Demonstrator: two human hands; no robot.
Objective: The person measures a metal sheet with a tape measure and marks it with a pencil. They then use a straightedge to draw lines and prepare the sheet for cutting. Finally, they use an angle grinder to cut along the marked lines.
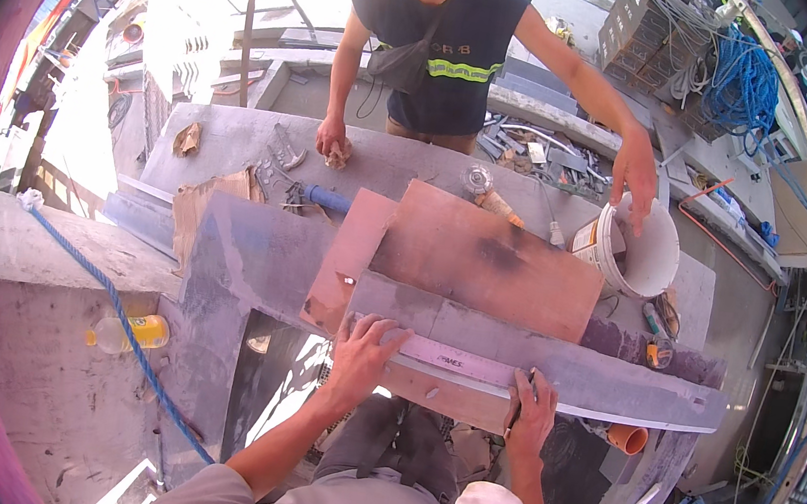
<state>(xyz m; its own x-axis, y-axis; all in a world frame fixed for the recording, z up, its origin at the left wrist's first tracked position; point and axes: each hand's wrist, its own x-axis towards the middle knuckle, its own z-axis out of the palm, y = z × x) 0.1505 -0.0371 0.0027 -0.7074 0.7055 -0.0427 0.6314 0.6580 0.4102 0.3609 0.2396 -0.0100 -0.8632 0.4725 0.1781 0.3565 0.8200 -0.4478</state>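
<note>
In front of me lies a long grey panel (600,375) with a pale front edge. A narrow pale strip (451,361), with handwriting on it, runs along the panel's near side between my hands. My left hand (366,353) bends its fingers over the strip's left end and presses it against the panel. At the right end, my right hand (533,414) is closed at the panel's edge. Something small and dark shows by its fingers, too little of it to name. Reddish-brown boards (484,252) lie just beyond the panel.
Across the table a person (439,45) reaches one hand over a white bucket (650,252). An angle grinder (496,198), a tape measure (658,354) and cardboard (212,208) lie around the boards. A blue rope (115,302) crosses the left side beside a yellow-labelled bottle (147,333).
</note>
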